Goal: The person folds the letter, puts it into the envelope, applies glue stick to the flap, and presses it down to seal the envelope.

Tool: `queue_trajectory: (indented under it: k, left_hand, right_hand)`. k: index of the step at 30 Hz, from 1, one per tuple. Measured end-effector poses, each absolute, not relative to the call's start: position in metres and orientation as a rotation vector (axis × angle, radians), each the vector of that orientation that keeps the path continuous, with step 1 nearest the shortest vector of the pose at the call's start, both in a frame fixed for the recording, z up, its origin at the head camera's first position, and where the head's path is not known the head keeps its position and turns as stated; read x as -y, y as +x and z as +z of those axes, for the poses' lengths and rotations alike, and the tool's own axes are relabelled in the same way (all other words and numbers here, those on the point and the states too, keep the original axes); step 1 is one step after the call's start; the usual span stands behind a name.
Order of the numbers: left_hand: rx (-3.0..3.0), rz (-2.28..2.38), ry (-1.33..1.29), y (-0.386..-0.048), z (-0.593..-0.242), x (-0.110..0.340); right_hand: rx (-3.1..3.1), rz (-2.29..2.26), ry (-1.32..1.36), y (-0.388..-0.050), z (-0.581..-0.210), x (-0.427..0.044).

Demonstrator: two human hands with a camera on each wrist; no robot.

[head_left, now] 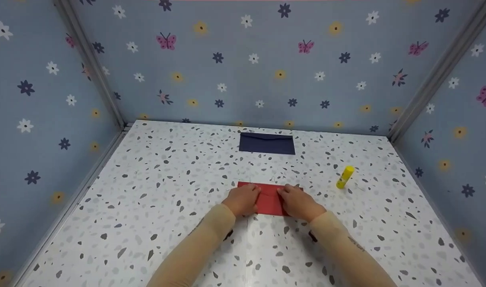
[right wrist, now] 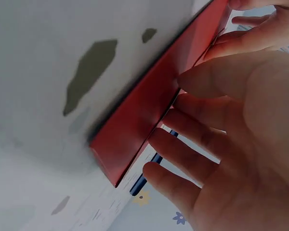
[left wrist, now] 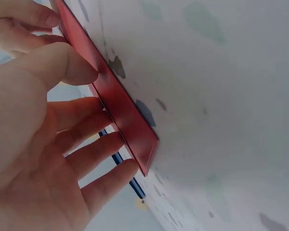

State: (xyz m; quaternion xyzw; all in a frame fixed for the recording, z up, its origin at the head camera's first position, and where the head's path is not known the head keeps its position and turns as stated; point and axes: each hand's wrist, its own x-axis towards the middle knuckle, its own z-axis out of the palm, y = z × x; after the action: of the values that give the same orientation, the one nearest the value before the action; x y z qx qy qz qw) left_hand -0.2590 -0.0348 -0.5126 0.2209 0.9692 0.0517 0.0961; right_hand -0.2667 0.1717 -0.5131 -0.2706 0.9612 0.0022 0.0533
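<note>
A red envelope (head_left: pixel 269 202) lies in front of the person on the speckled tabletop, its flap line showing near the upper edge. My left hand (head_left: pixel 243 199) holds its left part, thumb on the red face and fingers along the upper edge in the left wrist view (left wrist: pixel 62 115). On the right part, my right hand (head_left: pixel 300 202) grips in much the same way, its thumb (right wrist: pixel 207 77) against the red paper. Both hands cover the envelope's sides in the head view. Farther back lies a dark blue envelope (head_left: pixel 267 144), untouched.
A yellow glue stick (head_left: pixel 345 177) is to the right of the hands. The white speckled table (head_left: pixel 179 167) is bounded by blue flowered walls (head_left: pixel 251 59) at the back and both sides, with grey metal posts (head_left: pixel 93 63) at the corners.
</note>
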Motion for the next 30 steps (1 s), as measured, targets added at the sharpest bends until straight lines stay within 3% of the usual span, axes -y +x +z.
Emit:
queue_trajectory:
  k: [17, 30]
  left_hand:
    - [-2.862, 0.063, 0.534, -0.257, -0.51, 0.031]
    - [-2.866, 0.093, 0.523, -0.255, -0.512, 0.03]
  right_hand:
    - [-2.94, 0.24, -0.849, -0.262, -0.513, -0.138]
    - [-2.978, 0.073, -0.827, -0.266, -0.509, -0.192]
